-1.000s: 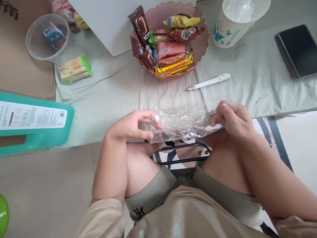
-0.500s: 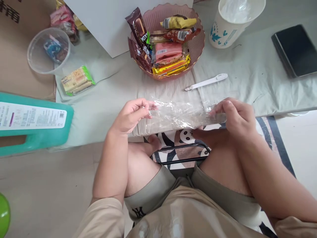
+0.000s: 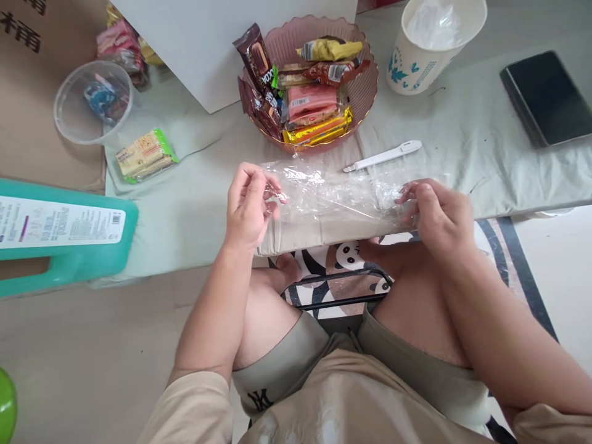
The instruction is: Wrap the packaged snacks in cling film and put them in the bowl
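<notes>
**Clear bag stretched between two hands, just below the snack bowl**

Landmark used throughout: the pink scalloped bowl, filled with wrapped snack bars.

Both hands held a crinkled clear plastic bag, which lay spread flat just nearer the person than the bowl, over the near edge of the pale green cloth. The left hand was below and left of the bowl, fingers curled and pinched shut on the bag's left end. The right hand was below and right of the bowl, fingertips closed on the bag's right end. Hands well apart, the bag drawn out between them. Whether the bag held anything could not be told.

A white pen-shaped tool lay between the bowl and the bag, just below the bowl's right side, close to the bag's far edge; contact could not be told.

Right of the bowl stood a white paper cup with blue leaf prints, and further right a dark flat device. Left of the bowl lay a green-edged cracker packet, with a clear plastic tub beyond it. Well to the left and nearer the person sat a teal jug with a white label.
</notes>
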`<control>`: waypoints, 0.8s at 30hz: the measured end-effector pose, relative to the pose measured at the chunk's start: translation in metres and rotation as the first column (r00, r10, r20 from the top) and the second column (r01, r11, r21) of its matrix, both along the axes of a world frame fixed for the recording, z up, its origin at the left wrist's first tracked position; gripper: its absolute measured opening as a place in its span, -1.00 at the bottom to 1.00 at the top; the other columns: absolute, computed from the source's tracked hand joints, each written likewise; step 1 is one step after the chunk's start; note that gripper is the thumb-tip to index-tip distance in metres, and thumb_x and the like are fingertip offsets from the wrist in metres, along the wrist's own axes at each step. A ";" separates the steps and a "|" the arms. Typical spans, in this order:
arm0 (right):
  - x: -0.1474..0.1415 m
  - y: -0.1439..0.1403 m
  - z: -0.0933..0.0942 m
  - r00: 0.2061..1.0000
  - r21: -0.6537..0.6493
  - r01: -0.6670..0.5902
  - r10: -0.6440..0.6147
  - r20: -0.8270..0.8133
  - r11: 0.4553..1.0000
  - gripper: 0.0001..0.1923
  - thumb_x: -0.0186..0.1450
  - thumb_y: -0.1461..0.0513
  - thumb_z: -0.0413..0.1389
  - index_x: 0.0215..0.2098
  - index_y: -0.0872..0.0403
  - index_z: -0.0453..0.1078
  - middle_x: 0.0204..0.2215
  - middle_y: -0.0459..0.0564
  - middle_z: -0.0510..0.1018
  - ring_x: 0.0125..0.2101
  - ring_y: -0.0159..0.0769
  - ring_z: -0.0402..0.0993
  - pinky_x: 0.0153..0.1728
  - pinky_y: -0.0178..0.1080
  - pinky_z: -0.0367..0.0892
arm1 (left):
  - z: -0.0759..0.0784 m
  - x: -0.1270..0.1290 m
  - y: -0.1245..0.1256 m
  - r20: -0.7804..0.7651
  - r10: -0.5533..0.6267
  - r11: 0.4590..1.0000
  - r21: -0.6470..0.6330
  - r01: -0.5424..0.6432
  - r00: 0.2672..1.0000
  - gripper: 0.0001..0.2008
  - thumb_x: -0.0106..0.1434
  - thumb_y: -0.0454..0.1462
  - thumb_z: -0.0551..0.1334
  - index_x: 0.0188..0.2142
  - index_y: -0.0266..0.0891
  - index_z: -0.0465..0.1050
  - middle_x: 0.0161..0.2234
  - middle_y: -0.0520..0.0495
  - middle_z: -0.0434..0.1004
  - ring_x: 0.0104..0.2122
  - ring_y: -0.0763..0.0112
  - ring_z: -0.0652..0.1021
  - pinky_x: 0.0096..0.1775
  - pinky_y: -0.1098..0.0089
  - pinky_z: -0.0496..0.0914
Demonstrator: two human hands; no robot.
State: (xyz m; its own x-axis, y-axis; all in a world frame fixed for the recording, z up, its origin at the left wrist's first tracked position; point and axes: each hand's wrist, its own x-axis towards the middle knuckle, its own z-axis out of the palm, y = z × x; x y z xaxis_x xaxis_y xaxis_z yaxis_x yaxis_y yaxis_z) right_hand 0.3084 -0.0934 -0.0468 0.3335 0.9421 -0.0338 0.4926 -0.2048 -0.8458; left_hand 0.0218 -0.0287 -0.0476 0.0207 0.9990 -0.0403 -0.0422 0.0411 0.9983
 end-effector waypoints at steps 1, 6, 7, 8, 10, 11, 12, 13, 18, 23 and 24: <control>0.001 0.000 -0.001 1.000 0.001 0.006 -0.006 0.006 1.000 -0.67 0.42 0.11 -0.04 -0.32 0.01 0.53 -0.60 -0.15 0.50 -0.57 -0.33 0.46 -0.35 -0.22 0.37 | 0.000 0.000 0.000 -0.008 -0.018 0.999 -0.029 0.018 1.000 -0.53 0.26 0.20 0.28 -0.29 -0.09 0.26 -0.32 0.02 0.56 -0.48 0.49 0.57 -0.62 0.48 0.16; 0.006 -0.001 -0.006 0.999 -0.043 0.031 -0.030 0.018 0.999 -0.60 0.46 0.04 -0.09 -0.16 -0.01 0.57 -0.67 -0.14 0.48 -0.50 -0.21 0.52 -0.26 -0.12 0.39 | -0.003 -0.005 0.003 -0.067 -0.229 0.962 -0.169 0.215 0.971 -0.45 0.09 0.21 0.40 -0.23 -0.15 0.39 -0.25 -0.12 0.66 -0.33 0.33 0.67 -0.54 0.48 0.31; 0.006 -0.001 -0.006 0.999 -0.052 0.032 -0.031 0.024 0.998 -0.60 0.46 0.04 -0.09 -0.18 -0.02 0.57 -0.66 -0.13 0.49 -0.48 -0.20 0.54 -0.27 -0.12 0.39 | -0.003 -0.007 0.004 -0.109 -0.263 0.955 -0.171 0.242 0.959 -0.46 0.06 0.17 0.44 -0.24 -0.17 0.43 -0.23 -0.14 0.68 -0.28 0.29 0.68 -0.45 0.44 0.41; 0.006 -0.001 -0.006 0.999 -0.057 0.032 -0.030 0.032 0.998 -0.59 0.46 0.04 -0.09 -0.21 -0.03 0.57 -0.65 -0.11 0.50 -0.45 -0.18 0.56 -0.26 -0.12 0.39 | -0.003 -0.008 0.003 -0.162 -0.287 0.951 -0.164 0.261 0.944 -0.50 0.06 0.13 0.45 -0.27 -0.19 0.46 -0.21 -0.17 0.70 -0.23 0.24 0.69 -0.34 0.38 0.49; 0.005 -0.001 -0.005 0.999 -0.042 0.020 -0.018 0.038 0.999 -0.59 0.46 0.06 -0.10 -0.31 -0.04 0.55 -0.64 -0.07 0.51 -0.28 -0.11 0.64 -0.22 -0.12 0.42 | -0.001 -0.010 0.002 -0.274 -0.326 0.944 -0.143 0.297 0.905 -0.61 0.12 0.06 0.42 -0.38 -0.21 0.50 -0.13 -0.21 0.71 -0.10 0.15 0.69 -0.11 0.25 0.55; 0.004 -0.001 -0.004 0.999 -0.025 0.009 -0.008 0.033 1.000 -0.58 0.46 0.07 -0.10 -0.36 -0.04 0.53 -0.64 -0.05 0.50 -0.17 -0.07 0.65 -0.19 -0.12 0.42 | 0.000 -0.010 0.001 -0.324 -0.341 0.940 -0.133 0.314 0.883 -0.64 0.16 0.04 0.40 -0.43 -0.21 0.50 -0.04 -0.23 0.70 -0.02 0.11 0.67 -0.02 0.20 0.54; 0.003 -0.001 -0.003 1.000 -0.011 0.003 -0.003 0.024 1.000 -0.58 0.46 0.07 -0.10 -0.40 -0.04 0.51 -0.65 -0.04 0.49 -0.10 -0.04 0.65 -0.17 -0.12 0.43 | 0.002 -0.010 0.001 -0.366 -0.355 0.935 -0.123 0.334 0.860 -0.65 0.19 0.02 0.37 -0.48 -0.21 0.49 0.07 -0.24 0.67 0.06 0.07 0.64 0.05 0.16 0.52; 0.002 -0.001 -0.002 1.000 -0.003 0.009 -0.009 0.022 1.000 -0.58 0.45 0.08 -0.10 -0.42 -0.04 0.50 -0.66 -0.05 0.48 -0.10 -0.03 0.65 -0.19 -0.12 0.43 | 0.003 -0.010 0.001 -0.399 -0.363 0.931 -0.114 0.348 0.842 -0.64 0.21 0.01 0.34 -0.50 -0.21 0.49 0.17 -0.24 0.60 0.15 0.02 0.60 0.10 0.14 0.50; 0.001 0.003 0.003 0.988 -0.038 0.115 -0.110 0.113 0.993 -0.72 0.34 0.13 0.03 -0.37 0.01 0.55 -0.52 -0.08 0.63 -0.48 -0.23 0.57 -0.31 -0.18 0.38 | 0.001 -0.009 0.007 -0.470 -0.277 0.958 -0.068 0.278 0.838 -0.59 0.27 0.01 0.28 -0.57 -0.20 0.46 0.16 -0.24 0.62 0.39 -0.06 0.36 0.19 0.10 0.45; 0.004 0.004 0.004 0.985 -0.024 0.170 -0.170 0.004 0.985 -0.72 0.35 0.20 0.01 -0.38 0.06 0.54 -0.50 -0.03 0.66 -0.32 -0.22 0.63 -0.22 -0.21 0.38 | -0.005 -0.008 0.015 -0.387 -0.345 0.935 -0.064 0.348 0.855 -0.67 0.20 0.02 0.37 -0.36 -0.19 0.66 0.14 -0.21 0.64 0.06 0.08 0.64 -0.07 0.22 0.53; 0.005 0.004 0.004 0.985 -0.017 0.172 -0.172 -0.028 0.985 -0.69 0.37 0.19 -0.01 -0.40 0.07 0.53 -0.50 -0.02 0.65 -0.33 -0.23 0.61 -0.21 -0.21 0.37 | -0.006 -0.008 0.016 -0.377 -0.351 0.932 -0.058 0.357 0.857 -0.68 0.21 0.01 0.37 -0.36 -0.19 0.67 0.08 -0.20 0.67 -0.02 0.13 0.66 -0.12 0.26 0.53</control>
State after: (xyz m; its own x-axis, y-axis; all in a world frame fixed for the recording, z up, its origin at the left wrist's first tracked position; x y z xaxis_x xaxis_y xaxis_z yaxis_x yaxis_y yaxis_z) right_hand 0.3132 -0.0898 -0.0429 0.4890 0.8702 -0.0597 0.4238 -0.2968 -0.8558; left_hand 0.0135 -0.0128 -0.0531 0.3591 0.9276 -0.1033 0.3500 -0.0313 0.9362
